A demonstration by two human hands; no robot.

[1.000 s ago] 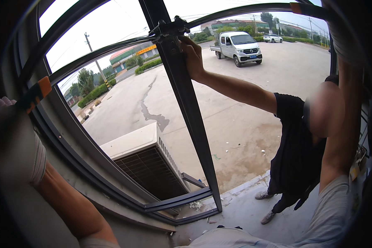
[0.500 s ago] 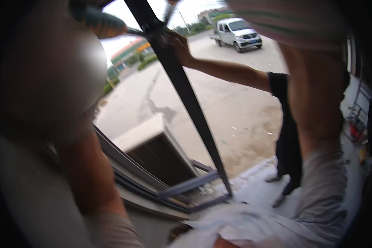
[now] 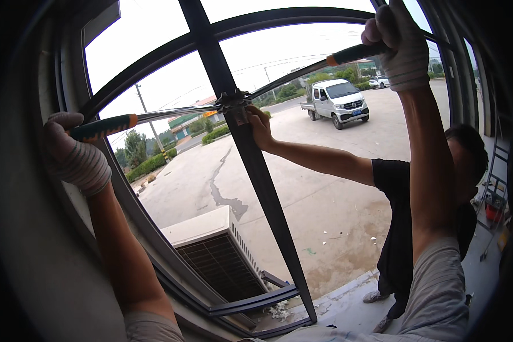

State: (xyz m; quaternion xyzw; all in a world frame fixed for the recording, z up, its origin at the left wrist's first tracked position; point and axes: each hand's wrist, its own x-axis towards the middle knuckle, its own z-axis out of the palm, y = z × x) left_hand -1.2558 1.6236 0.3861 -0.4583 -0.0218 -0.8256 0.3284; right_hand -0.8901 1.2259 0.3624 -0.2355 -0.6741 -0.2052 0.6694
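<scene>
The two-handled lever tool point(image 3: 233, 99) is spanning the space between the person's hands, with its dark metal head sitting against the black mullion point(image 3: 256, 154) roughly midway between the grips. Working it well is probably depending on pushing evenly through both arms, so that the head is staying square to the bar and not twisting or slipping off it; holding near the outer ends is likely giving the best leverage, and watching the co-worker's hand point(image 3: 260, 126), which is pressing on the mullion just below the head, is seeming wise, since fingers there are risking a pinch. The gloved left hand point(image 3: 77, 153) is closing around the outer end of the left handle point(image 3: 104, 129), and the gloved right hand point(image 3: 403, 51) is wrapping the right handle point(image 3: 356, 54) higher up; the handles are standing wide apart. As for looks, the tool is showing dark green sleeves with orange ends, and bare, shiny shafts are running inward from them to a knobbly head whose finer parts are too small to make out. Above the head, a dark transom point(image 3: 290, 21) is crossing the mullion. Below and right of the grips, the dark-clothed co-worker point(image 3: 394, 228) is reaching in; below the left grip, a boxy outdoor air-conditioning unit point(image 3: 214, 259) is sitting beyond the frame, and between the grips, farther off, a white pickup truck point(image 3: 343, 104) is standing on pale ground.
</scene>
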